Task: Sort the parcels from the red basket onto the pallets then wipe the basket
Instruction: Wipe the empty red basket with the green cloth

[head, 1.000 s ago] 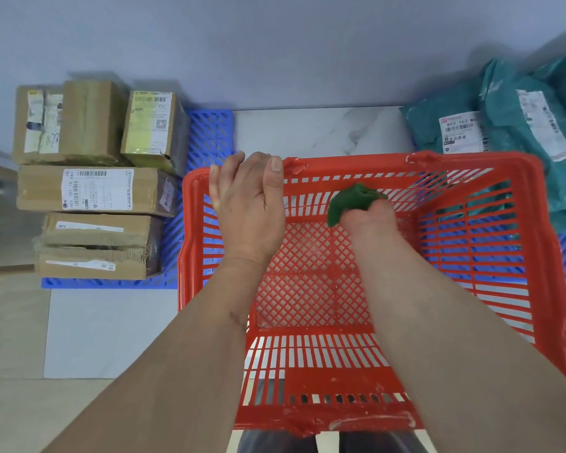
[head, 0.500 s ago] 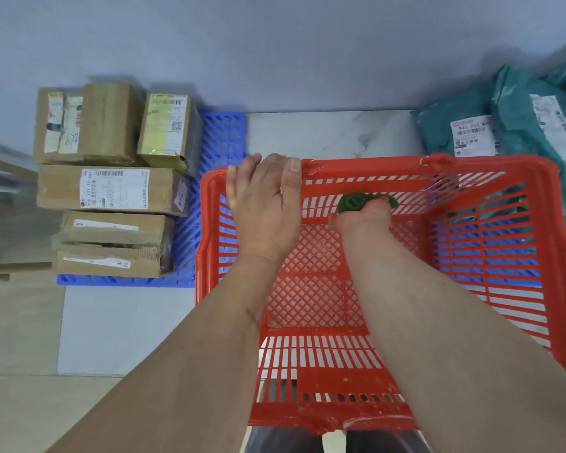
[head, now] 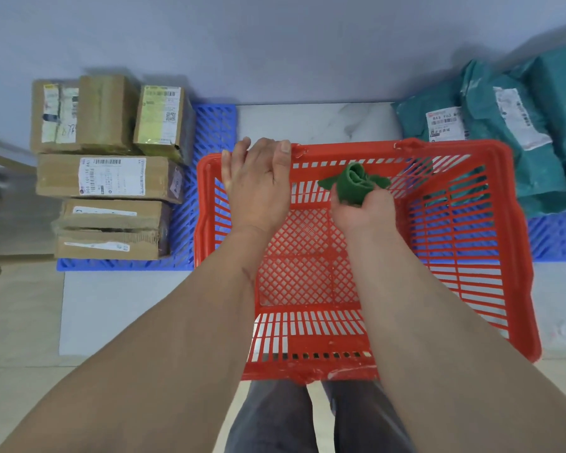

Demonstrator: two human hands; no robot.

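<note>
The right hand (head: 361, 209) grips a bunched green cloth (head: 353, 184) inside the red basket (head: 517, 256), the cloth just ahead of its fingers and touching the slotted far wall, whose long axis runs crosswise to both forearms. The unwiped wall stretches away to that hand's right, so it is the nearer one for the stroke. Just beside it, the left hand (head: 258, 184) curls over the far rim, bracing the basket. Beyond lie cardboard boxes (head: 108, 176) and teal mailer bags (head: 504, 125) on blue pallets (head: 214, 125).
</note>
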